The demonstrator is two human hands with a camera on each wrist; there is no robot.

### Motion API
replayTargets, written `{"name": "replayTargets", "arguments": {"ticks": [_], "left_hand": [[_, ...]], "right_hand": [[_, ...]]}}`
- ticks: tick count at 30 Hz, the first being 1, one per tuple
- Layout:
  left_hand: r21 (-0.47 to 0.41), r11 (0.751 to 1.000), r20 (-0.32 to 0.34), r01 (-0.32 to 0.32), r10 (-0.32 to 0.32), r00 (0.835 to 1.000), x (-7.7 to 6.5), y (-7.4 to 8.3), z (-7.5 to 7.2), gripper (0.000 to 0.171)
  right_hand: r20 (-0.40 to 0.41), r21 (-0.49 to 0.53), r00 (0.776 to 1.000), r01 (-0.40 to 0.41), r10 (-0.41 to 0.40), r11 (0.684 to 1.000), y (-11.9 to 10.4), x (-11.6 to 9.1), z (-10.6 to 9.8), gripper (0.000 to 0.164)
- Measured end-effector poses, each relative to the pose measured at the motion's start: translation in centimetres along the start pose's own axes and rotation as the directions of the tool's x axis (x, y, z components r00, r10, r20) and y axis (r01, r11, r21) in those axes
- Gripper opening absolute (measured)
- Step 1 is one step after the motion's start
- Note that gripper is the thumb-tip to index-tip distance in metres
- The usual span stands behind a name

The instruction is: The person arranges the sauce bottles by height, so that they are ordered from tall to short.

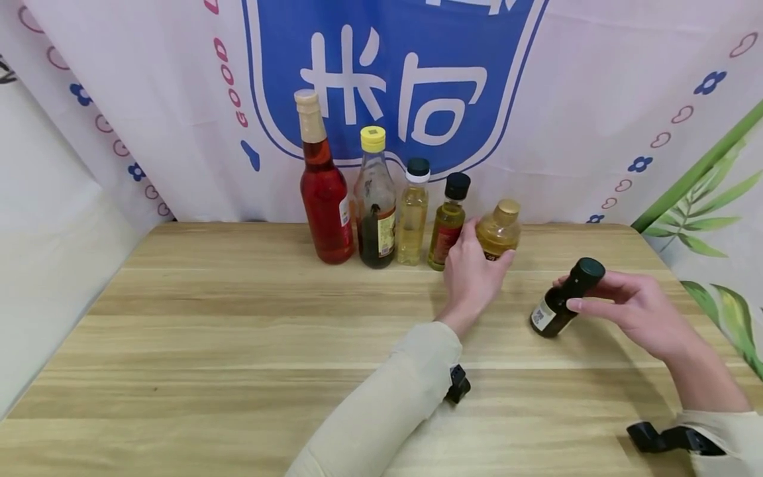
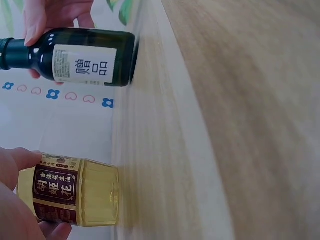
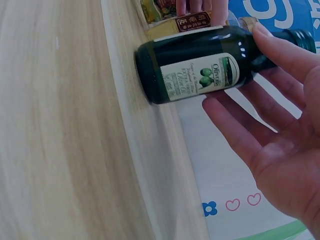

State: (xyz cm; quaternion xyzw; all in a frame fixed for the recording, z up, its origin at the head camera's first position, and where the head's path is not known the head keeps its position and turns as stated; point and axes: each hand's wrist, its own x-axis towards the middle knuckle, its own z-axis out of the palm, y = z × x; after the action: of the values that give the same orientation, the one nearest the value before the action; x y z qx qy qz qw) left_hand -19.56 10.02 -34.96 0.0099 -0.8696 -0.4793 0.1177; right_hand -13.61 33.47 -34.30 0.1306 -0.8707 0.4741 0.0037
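My left hand grips a small bottle of golden oil with a gold cap, at the right end of the bottle row. In the left wrist view its dark red label shows, and its base is at or close to the tabletop. My right hand holds a dark green olive oil bottle by its neck, thumb on the near side. This bottle leans, cap towards the right; its pale label has green olives on it. Whether its base touches the table cannot be told.
Left of my left hand stand a bottle with a red label and black cap, a clear pale-oil bottle, a yellow-capped dark sauce bottle and a tall red bottle. A printed curtain hangs behind the wooden table.
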Motion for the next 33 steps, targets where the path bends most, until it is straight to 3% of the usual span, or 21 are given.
{"name": "replayTargets", "arguments": {"ticks": [11,15,19,22,27,33], "left_hand": [[0.018,1.000,0.001,0.000,0.000,1.000,-0.1,-0.1,0.0,0.074],[0.026,1.000,0.003,0.002,-0.002,1.000,-0.1,-0.1,0.0,0.074],[0.033,0.999,0.002,0.001,-0.001,1.000,-0.1,-0.1,0.0,0.074],[0.036,0.999,0.001,-0.004,0.004,1.000,-0.1,-0.1,0.0,0.074],[0.035,0.999,0.004,-0.005,0.005,1.000,-0.1,-0.2,-0.1,0.074],[0.043,0.999,0.010,-0.003,0.003,1.000,-0.1,0.0,-0.1,0.073]], "right_hand": [[-0.136,0.008,0.980,-0.144,0.144,0.990,-0.3,0.7,0.7,0.040],[-0.176,0.169,0.969,-0.140,0.170,0.975,-0.2,1.5,1.1,0.034],[-0.187,0.360,0.963,-0.117,0.194,0.925,-0.3,2.5,1.5,0.025],[-0.196,0.430,0.955,-0.119,0.221,0.895,-0.4,3.5,1.9,0.025],[-0.201,0.428,0.943,-0.160,0.266,0.889,-0.8,5.2,2.7,0.038],[-0.218,0.319,0.925,-0.233,0.310,0.919,-1.2,6.8,3.3,0.062]]}}
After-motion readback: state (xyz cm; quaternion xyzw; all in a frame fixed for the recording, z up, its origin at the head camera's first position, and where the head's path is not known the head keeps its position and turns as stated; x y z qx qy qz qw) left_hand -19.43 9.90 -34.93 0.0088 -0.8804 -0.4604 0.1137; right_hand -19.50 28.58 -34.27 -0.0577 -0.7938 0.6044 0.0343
